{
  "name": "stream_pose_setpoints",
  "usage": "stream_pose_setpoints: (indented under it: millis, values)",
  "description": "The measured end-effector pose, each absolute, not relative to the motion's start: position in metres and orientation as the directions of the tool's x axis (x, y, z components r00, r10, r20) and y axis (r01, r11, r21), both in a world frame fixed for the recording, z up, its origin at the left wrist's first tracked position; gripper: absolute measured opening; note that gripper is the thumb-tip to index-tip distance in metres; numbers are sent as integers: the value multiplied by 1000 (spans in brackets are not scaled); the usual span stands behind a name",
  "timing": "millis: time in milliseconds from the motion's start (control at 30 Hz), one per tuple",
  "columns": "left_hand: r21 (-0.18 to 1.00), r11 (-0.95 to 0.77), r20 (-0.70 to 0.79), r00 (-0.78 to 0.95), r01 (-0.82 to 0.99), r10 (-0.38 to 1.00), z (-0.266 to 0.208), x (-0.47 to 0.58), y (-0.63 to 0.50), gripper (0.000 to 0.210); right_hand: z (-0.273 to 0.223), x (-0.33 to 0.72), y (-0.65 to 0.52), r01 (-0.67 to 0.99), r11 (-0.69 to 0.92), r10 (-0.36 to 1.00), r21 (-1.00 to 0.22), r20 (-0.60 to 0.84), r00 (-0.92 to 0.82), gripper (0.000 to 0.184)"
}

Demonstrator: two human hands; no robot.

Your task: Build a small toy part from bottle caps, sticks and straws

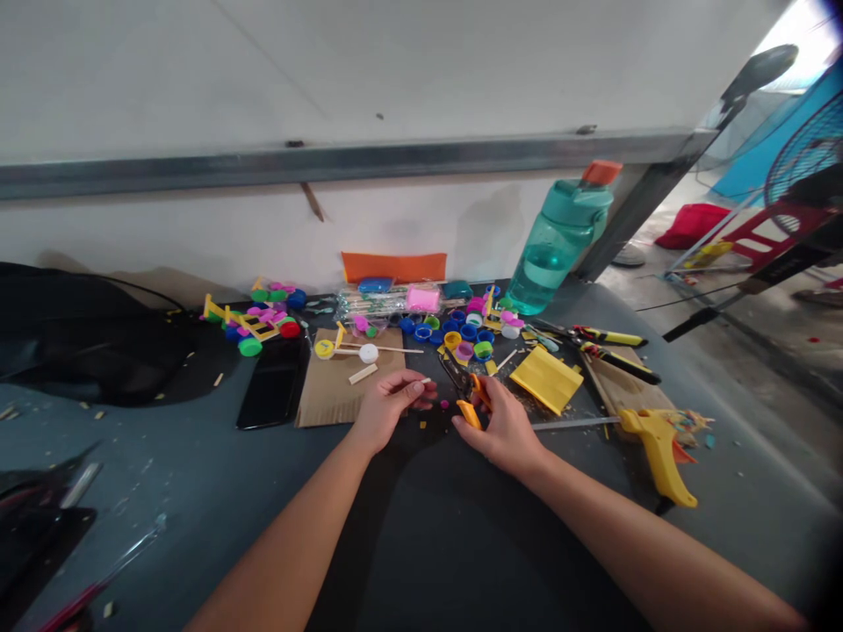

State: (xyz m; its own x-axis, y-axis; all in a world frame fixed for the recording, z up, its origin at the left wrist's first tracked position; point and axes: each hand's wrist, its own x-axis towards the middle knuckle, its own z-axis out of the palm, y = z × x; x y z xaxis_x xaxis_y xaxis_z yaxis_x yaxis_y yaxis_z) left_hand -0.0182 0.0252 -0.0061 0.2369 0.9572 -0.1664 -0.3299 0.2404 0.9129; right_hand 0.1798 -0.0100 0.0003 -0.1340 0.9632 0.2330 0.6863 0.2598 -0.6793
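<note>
My left hand [393, 402] pinches a small pale wooden stick piece [426, 382], which shows only in part between thumb and fingers. My right hand [507, 430] is wrapped around orange-handled pliers [469, 414], their handles spread apart and dark jaws pointing up and left. A cardboard piece [322, 399] lies left of my left hand, bearing a short wooden strip [363, 375], a thin stick [395, 351], a yellow cap [324, 349] and a white cap [369, 353]. Several coloured bottle caps [468, 333] sit just beyond the pliers.
A black phone [270, 386] and small cap-wheeled models [256, 323] are at left. To the right lie yellow foam sheets [546, 379], black-and-yellow pliers [619, 362] and a yellow glue gun [660, 448]. A teal bottle [550, 250] stands behind, against the wall.
</note>
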Motion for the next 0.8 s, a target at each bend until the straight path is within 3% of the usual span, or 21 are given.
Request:
stream_pose_setpoints:
  millis: [233, 400, 800]
  values:
    - [927, 226, -155, 241, -301, 958, -11, -19, 26, 24, 3, 175, -16, 722, 357, 929, -593, 306, -208, 46]
    - [936, 182, -104, 256, -303, 961, -14, -20, 26, 22, 5, 171, -18, 757, 410, 901, -509, 356, -249, 46]
    - [977, 101, -49, 262, -188, 964, -11, -20, 26, 17, 5, 170, -19, 755, 407, 905, -515, 336, -259, 46]
